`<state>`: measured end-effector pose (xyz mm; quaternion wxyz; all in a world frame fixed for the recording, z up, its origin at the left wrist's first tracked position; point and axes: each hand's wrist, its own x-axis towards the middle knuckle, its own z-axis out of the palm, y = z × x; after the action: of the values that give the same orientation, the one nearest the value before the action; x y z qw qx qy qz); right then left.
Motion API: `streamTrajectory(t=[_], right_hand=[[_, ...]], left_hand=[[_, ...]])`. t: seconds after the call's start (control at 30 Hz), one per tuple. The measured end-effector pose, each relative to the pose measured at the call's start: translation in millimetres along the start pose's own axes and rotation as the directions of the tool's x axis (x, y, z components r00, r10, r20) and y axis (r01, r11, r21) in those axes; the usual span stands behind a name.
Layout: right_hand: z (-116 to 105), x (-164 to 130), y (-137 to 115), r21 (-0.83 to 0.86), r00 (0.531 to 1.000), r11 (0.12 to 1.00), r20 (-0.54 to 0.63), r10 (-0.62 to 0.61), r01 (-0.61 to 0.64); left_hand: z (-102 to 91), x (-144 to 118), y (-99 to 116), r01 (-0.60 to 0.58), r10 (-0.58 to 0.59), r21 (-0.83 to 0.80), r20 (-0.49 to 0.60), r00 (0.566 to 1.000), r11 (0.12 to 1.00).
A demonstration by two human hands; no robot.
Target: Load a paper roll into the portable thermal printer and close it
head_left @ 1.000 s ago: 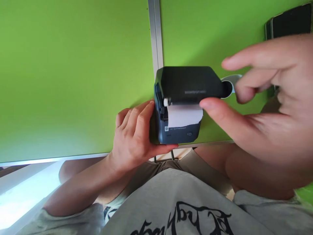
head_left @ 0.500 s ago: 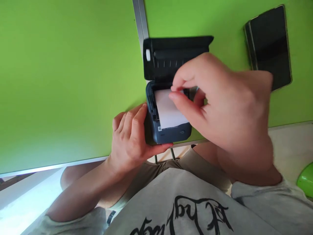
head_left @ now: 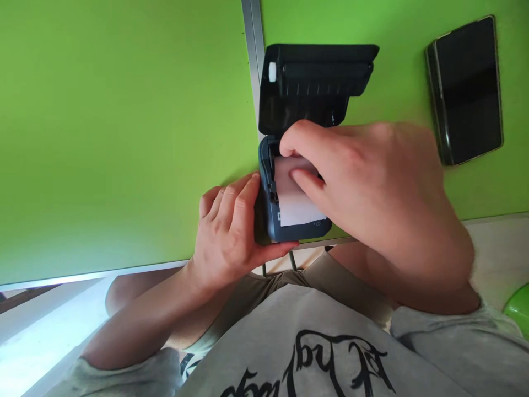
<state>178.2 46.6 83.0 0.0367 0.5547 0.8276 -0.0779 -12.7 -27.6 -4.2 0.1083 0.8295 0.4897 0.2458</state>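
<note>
A small dark-blue label printer (head_left: 301, 231) sits at the table's front edge with its black lid (head_left: 306, 113) swung up and back. White roll paper (head_left: 295, 201) fills its bay, a loose end lying over the front panel. My left hand (head_left: 231, 226) braces the printer, fingers against its left side and thumb along the front. Over the bay, my right hand (head_left: 367, 171) has its thumb on the paper and its curled index finger at the back of the roll. Its other fingers are hidden beneath the hand.
To the right, a dark flat device like a folding phone (head_left: 469, 94) lies on the green table (head_left: 124, 138). A grey metal strip (head_left: 253, 38) runs across the tabletop behind the printer. A green round object (head_left: 518, 311) shows at the lower right.
The right thumb and index finger have gone from a pinch above the paper to pressing down at the roll. The paper's loose end reaches slightly lower over the front panel.
</note>
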Motion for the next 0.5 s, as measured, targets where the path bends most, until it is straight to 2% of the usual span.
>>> streamTrajectory(t=[0.1,0.17,0.43,0.5], right_hand=[[6.5,-0.5,6.9,0.076,0.989,0.988,-0.069,-0.130,0.135],[9.9,-0.9,11.9,0.116,0.978,0.976,-0.113,-0.173,0.186],[9.2,2.6,11.9,0.307,0.986,0.939,-0.106,-0.130,0.157],[12.1,-1.9,20.2,0.415,0.987,0.900,-0.139,-0.084,0.135]], left_hand=[[0.5,-0.5,-1.2,0.003,-0.003,-0.005,-0.005,1.000,1.000],[0.8,-0.4,-1.5,0.006,-0.006,-0.005,-0.010,1.000,1.000],[0.1,1.4,-1.1,-0.016,0.016,0.011,-0.007,1.000,1.000],[0.0,1.5,-1.2,-0.019,0.019,0.013,-0.006,1.000,1.000]])
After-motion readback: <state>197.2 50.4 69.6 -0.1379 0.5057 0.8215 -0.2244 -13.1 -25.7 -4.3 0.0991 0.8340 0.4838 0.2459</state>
